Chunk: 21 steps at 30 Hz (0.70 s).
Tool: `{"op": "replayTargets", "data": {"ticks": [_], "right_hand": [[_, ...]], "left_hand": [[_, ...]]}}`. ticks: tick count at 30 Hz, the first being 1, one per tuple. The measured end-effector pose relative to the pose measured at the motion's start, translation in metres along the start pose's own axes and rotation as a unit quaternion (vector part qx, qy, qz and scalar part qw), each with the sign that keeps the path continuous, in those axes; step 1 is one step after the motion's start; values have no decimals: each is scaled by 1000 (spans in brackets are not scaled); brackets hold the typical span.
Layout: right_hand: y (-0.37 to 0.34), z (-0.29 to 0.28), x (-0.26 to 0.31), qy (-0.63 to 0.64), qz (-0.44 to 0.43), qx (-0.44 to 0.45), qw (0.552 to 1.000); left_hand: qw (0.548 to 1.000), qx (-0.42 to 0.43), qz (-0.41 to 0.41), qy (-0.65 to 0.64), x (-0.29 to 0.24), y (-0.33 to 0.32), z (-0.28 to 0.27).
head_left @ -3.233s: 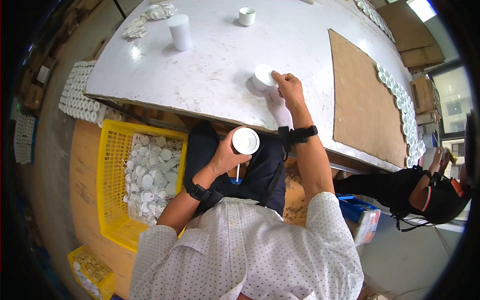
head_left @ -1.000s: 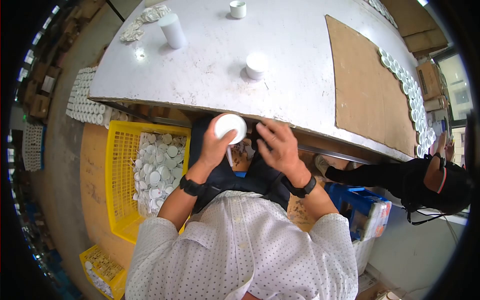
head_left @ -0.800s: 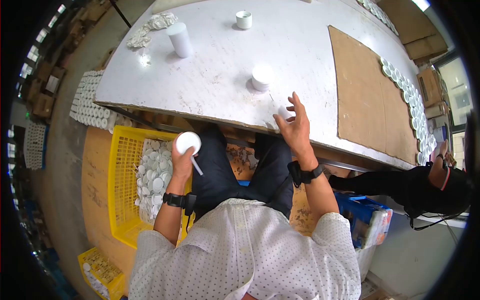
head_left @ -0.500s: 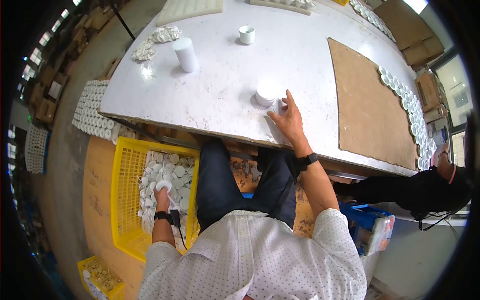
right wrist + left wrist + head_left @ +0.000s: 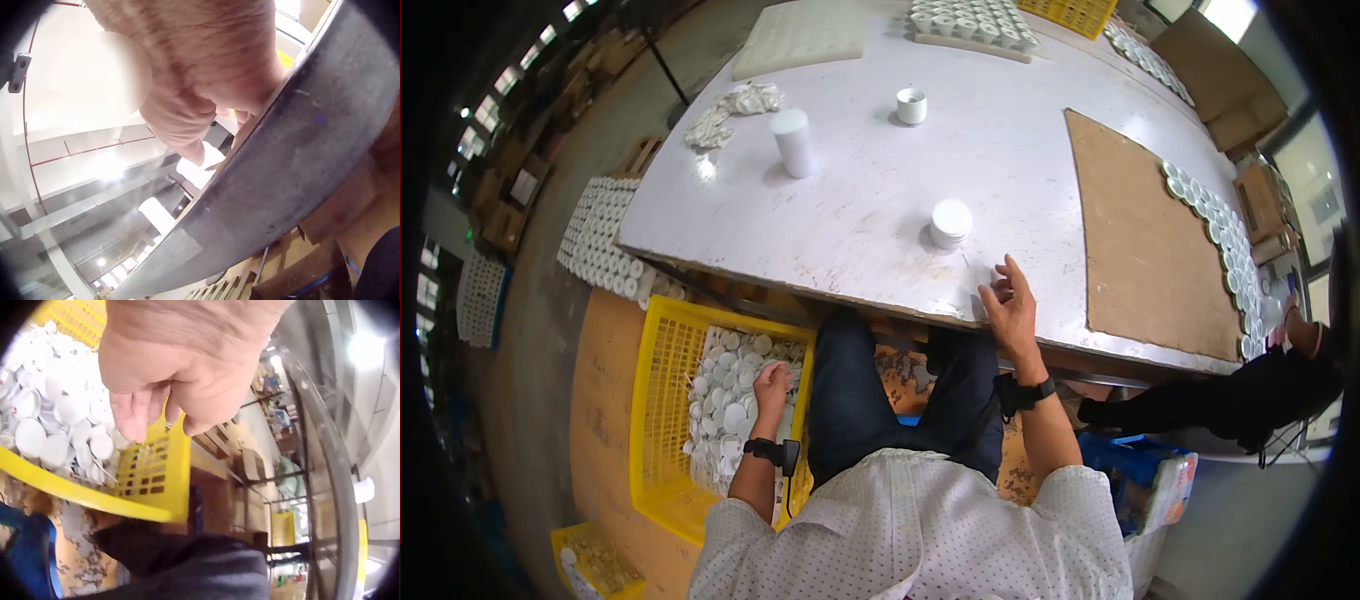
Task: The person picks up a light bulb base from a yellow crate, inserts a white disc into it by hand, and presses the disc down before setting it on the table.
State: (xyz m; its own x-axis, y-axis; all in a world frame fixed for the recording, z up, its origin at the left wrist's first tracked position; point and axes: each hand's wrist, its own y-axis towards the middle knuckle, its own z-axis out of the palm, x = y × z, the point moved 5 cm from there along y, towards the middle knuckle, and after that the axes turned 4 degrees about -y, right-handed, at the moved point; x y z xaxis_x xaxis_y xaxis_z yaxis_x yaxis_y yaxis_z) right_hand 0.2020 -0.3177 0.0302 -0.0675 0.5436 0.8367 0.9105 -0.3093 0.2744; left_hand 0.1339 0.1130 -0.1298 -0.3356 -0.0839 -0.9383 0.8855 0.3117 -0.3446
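Note:
My left hand (image 5: pixel 772 385) hangs loosely over a yellow basket (image 5: pixel 640 440) heaped with white discs on thin stalks (image 5: pixel 730 400); nothing shows in its fingers. In the left wrist view, its fingers (image 5: pixel 140 412) droop beside the basket's inner wall. At the table's front edge is my right hand (image 5: pixel 1012 315), fingers loosely bent and holding nothing. Just beyond it, apart from the fingers, a short white round piece with a flat top (image 5: pixel 951 222) stands on the table (image 5: pixel 850 220). The right wrist view shows the hand (image 5: pixel 206 81) partly behind the table edge.
A tall white cylinder (image 5: pixel 792 143), a small white cup (image 5: pixel 911 105) and a crumpled cloth (image 5: pixel 735 112) lie farther back. Brown board (image 5: pixel 1150 230) covers the right side, with rows of white rings (image 5: pixel 1215 225). Another person (image 5: pixel 1230 390) is at the right.
My left hand carried a white disc with a stalk leftward to the basket and let it go there. My right hand moved from my lap over the table, then drew back to its edge.

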Motion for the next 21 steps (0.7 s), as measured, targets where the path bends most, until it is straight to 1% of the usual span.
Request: {"op": "replayTargets", "data": {"ticks": [1,3,5,7,9,11,12,13,15,16,17,19,21], "right_hand": [[-4,-1,-2,-4,2,-12,1000],[-10,-4,-8,29,-26,-28,999],[-13,-4,-7,1,-24,-32,999],[-15,-5,-3,4,-57,-57,997],[-14,-7,4,-33,-101,-73,992],[-14,-7,5,-21,-68,-58,996],[-15,-6,3,-1,-75,-64,995],[-15,-8,4,-5,-74,-74,994],[-15,-7,6,-8,-76,-44,996],[-15,-7,8,-8,-91,-47,995],[-16,-8,9,-11,-90,-53,994],[-17,-7,15,-21,-115,-53,992],[-18,-8,14,-30,-117,-61,991]], "left_hand": [[1000,12,3,2,-9,-3,15],[996,89,-1,8,-26,-4,55],[989,144,8,22,-37,-9,90],[982,184,10,37,-34,-12,115],[974,222,15,51,-25,-13,132],[973,227,-40,19,-5,-9,138],[968,243,-61,19,10,-5,137],[966,252,-58,21,14,-6,137],[969,244,-3,47,15,-6,138],[970,240,-22,35,17,-4,138],[968,246,-21,36,18,-4,138],[973,226,-37,28,20,-2,136],[976,214,-34,34,20,-2,137]]}}
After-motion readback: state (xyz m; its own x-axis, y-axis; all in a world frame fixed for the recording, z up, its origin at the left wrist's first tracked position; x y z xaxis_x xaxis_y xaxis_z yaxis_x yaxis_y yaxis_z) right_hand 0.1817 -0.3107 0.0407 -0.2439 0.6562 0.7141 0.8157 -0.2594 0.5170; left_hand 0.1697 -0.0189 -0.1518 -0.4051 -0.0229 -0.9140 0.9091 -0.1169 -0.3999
